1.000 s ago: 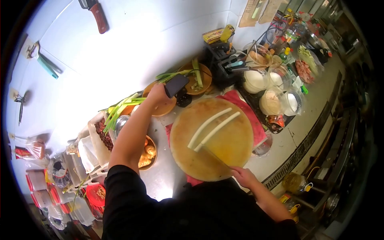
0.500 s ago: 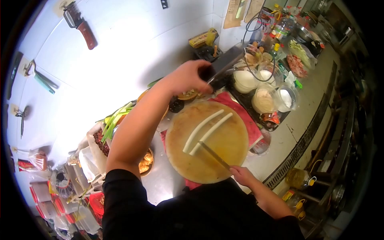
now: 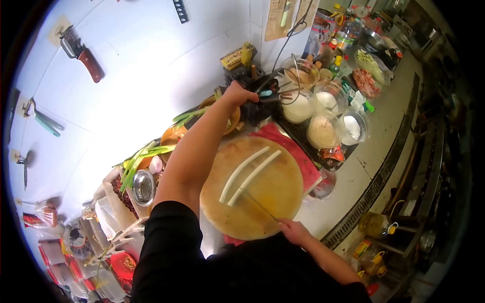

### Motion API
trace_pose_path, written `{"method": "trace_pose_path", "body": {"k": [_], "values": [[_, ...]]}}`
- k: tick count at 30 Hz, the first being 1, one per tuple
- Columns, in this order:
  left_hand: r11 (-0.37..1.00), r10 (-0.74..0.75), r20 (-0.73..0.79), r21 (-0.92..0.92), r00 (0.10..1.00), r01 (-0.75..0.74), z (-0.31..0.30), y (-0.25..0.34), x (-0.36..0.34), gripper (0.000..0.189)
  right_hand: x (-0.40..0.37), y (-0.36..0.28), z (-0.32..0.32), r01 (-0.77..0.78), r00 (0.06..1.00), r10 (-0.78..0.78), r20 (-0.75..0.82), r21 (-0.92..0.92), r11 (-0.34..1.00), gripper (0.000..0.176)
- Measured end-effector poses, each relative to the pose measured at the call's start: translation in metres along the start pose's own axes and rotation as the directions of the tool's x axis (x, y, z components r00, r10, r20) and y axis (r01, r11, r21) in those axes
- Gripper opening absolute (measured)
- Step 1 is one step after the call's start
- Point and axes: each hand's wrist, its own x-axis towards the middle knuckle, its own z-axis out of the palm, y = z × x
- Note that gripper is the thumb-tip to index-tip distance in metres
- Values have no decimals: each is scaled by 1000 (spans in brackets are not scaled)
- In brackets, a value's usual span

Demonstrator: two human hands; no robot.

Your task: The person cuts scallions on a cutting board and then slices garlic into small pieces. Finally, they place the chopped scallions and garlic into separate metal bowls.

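My right hand [image 3: 294, 233] grips a knife [image 3: 263, 210] seen nearly edge-on, its tip end at the lower of two long white strips [image 3: 257, 172]. That strip shows a break near the blade; the other strip [image 3: 241, 169] lies alongside it, whole. Both lie on a round wooden chopping board [image 3: 273, 202]. My left hand [image 3: 239, 94] reaches past the board to a cluster of black things [image 3: 258, 112] by the wall, fingers closed at its edge. What they hold is hidden. Beside those fingers are utensils with a light-blue handle [image 3: 265, 93].
Tubs of pale powder [image 3: 323, 132] stand on a black tray right of the board. A red cloth [image 3: 295, 151] lies under the board. Scallions [image 3: 141, 161] and a metal bowl [image 3: 144, 187] are at left. A peeler [image 3: 45, 121] hangs on the wall.
The dark block that my left hand held raised is lowered among the black things, and that hand is lower. The camera view has shifted. My right hand keeps the knife at the strip.
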Motion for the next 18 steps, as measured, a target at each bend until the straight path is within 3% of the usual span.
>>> {"method": "trace_pose_path", "body": {"k": [1,3,4,6,10,13,15,17,18], "values": [[1000,0,-1,0,1000,0,-1,4,-2,60,-1,-4,-4,0,1000,0,16,0,1000,42],[977,-37,159,-203,987,70,-3,15,-17,84,-1,-6,-6,-1,999,1,33,-1,1000,43],[976,-39,157,-204,987,71,-1,22,-26,84,0,-4,-6,15,1000,-15,25,-3,1000,42],[998,-67,-217,-11,974,66,5,28,-44,76,2,-4,-6,33,999,-33,24,-7,999,42],[990,-33,-211,-142,977,3,9,-9,-43,91,6,-2,-10,-23,999,22,24,29,999,41],[965,-23,-266,-256,964,-47,7,-51,-63,79,9,-8,-14,-105,993,103,57,44,993,39],[991,85,-287,125,954,-51,4,-70,-113,64,11,-2,-11,-169,982,164,97,40,985,39],[990,58,-145,133,988,-39,-4,-88,-158,49,10,23,-6,81,996,-79,-48,50,995,38],[991,49,-154,134,987,-29,-10,-90,-176,49,7,17,-12,83,996,-81,-36,48,995,38]]}}
